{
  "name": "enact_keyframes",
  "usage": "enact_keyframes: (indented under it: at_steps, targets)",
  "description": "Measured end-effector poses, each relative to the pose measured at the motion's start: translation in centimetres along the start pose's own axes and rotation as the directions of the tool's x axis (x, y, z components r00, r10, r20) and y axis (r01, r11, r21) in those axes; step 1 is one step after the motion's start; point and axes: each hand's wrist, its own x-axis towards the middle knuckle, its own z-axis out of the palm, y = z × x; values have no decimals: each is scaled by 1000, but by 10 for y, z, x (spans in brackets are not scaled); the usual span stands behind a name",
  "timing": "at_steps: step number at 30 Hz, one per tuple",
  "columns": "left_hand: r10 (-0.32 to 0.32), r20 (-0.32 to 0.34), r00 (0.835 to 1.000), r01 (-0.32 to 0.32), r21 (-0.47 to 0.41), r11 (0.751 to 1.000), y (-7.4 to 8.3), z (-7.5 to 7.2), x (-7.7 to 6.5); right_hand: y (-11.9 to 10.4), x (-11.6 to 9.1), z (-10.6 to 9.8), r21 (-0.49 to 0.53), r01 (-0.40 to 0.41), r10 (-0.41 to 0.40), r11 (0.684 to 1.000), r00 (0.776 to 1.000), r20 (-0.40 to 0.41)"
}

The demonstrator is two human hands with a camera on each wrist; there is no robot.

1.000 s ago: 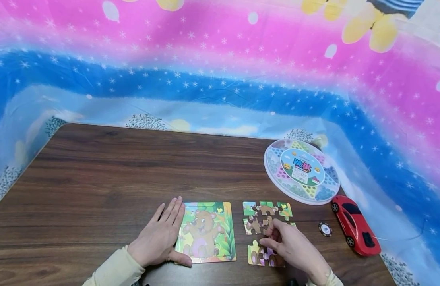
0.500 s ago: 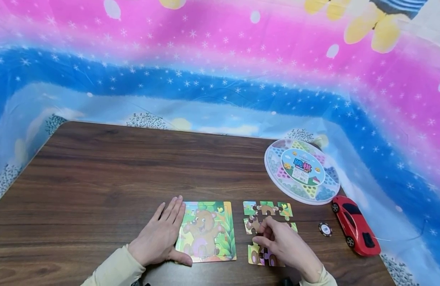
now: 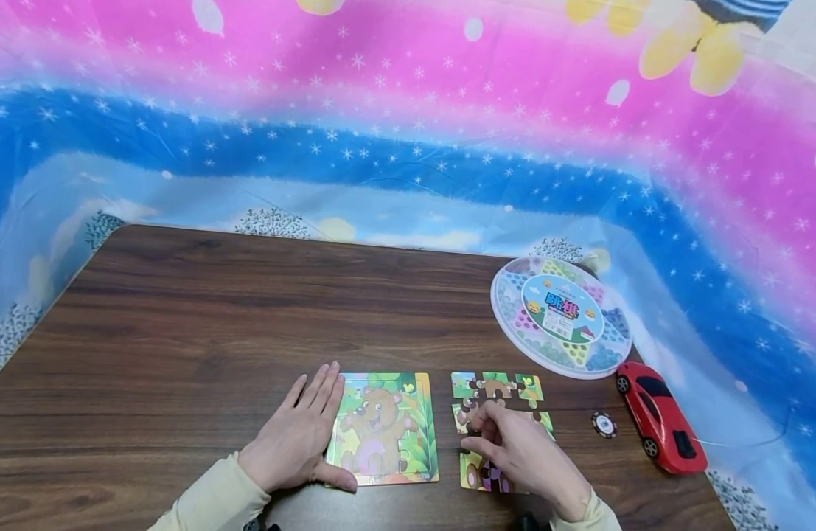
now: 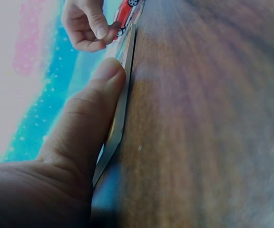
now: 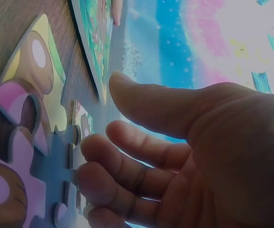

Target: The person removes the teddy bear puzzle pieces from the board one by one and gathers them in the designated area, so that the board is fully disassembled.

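Observation:
A bear puzzle board [image 3: 417,424] lies flat near the table's front edge. My left hand [image 3: 298,435] rests with straight fingers along its left side, its thumb [image 4: 87,111] against the near edge. To the right lie several loose jigsaw pieces in rows: a top row [image 3: 497,386], a middle row and a bottom-left piece [image 5: 34,66] showing a bear's foot. Over the middle row is my right hand [image 3: 530,453], its fingers bent and its thumb apart from them, with nothing visible between. Its fingertips [image 5: 96,180] are close to the pieces; contact cannot be told. Some middle pieces are hidden beneath it.
On the dark wooden table [image 3: 215,332], a round Chinese checkers set [image 3: 560,317] stands at the back right. A red toy car [image 3: 663,420] sits at the right edge, beside a poker chip [image 3: 604,425]. A patterned cloth [image 3: 381,155] hangs behind the table.
My right hand has moved left across the middle row, covering more of its left piece and uncovering the right one. My left hand and the board have stayed in place.

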Motion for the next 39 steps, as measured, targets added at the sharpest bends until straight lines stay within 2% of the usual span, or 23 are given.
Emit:
enact_keyframes:
  at_steps: [10, 23, 34, 39]
  targets:
    - [5, -10, 1000, -5, 1, 1000, 0, 0, 0, -2, 2, 1, 23, -47, 46, 999, 998, 39]
    - [1, -13, 1000, 0, 6, 1000, 0, 0, 0, -4, 4, 3, 96, -4, -3, 995, 997, 77]
    - [-2, -18, 1000, 2, 4, 1000, 0, 0, 0, -3, 7, 6, 60, 6, -10, 998, 998, 62]
    - [-5, -18, 1000, 5, 0, 1000, 0, 0, 0, -3, 7, 7, 74, 0, -4, 997, 998, 58]
